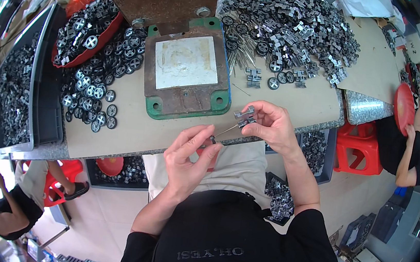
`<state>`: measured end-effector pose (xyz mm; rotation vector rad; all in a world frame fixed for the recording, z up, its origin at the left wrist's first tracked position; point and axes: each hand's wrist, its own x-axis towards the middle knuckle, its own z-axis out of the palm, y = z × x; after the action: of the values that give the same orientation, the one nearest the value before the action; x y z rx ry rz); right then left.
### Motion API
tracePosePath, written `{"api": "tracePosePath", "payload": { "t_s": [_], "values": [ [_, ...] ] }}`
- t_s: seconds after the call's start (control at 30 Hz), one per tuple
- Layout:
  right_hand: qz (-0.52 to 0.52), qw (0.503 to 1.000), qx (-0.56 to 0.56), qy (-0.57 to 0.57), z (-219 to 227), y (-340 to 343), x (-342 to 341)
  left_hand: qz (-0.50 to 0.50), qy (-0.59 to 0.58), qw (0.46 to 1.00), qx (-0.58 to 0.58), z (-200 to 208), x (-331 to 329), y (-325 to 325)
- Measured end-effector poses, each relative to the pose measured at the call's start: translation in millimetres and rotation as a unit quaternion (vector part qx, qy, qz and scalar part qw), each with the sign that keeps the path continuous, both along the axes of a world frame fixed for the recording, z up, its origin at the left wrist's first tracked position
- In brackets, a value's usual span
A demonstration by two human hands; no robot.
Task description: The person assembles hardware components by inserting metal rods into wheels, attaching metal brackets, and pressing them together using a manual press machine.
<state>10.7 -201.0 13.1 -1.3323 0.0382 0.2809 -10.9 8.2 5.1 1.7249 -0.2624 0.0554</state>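
My right hand [272, 128] pinches a small grey, notched chassis-like part [245, 117] between thumb and fingers, above the table's front edge. To its lower left, my left hand [191, 152] is closed on a thin metal axle [226, 131], which slants up toward that part. A small dark piece, perhaps a wheel, shows at the axle's lower end, mostly hidden by my fingertips. Whether the axle's tip enters the grey part, I cannot tell. Beyond my hands, a few similar grey parts [253, 78] and black wheels [273, 83] lie on the table.
A green-and-brown metal press base [185, 102] with a white pad stands ahead. Left of it lie spoked wheels [90, 91], a red bowl [101, 41] and a dark bin [44, 127]. A big heap of grey parts [304, 33] and loose axles [240, 51] sits right.
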Motion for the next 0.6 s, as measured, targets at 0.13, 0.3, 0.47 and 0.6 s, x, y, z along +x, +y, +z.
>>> {"api": "tracePosePath", "payload": {
  "t_s": [0.13,0.3,0.47,0.6],
  "values": [
    [0.012,0.996,0.005,-0.085,-0.6,0.1,-0.3,-0.056,0.233,0.939,-0.245,-1.3,5.4,3.9],
    [0.025,0.998,0.002,-0.062,-3.9,-4.2,2.1,-0.059,0.231,0.938,-0.251,-2.5,5.1,4.3],
    [0.039,0.996,-0.021,-0.076,-6.2,-7.2,4.3,-0.059,0.226,0.939,-0.254,-3.1,5.0,5.0],
    [0.041,0.996,-0.034,-0.076,-5.3,-6.4,4.8,-0.052,0.22,0.947,-0.229,-0.2,4.7,3.6]
  ]
}}
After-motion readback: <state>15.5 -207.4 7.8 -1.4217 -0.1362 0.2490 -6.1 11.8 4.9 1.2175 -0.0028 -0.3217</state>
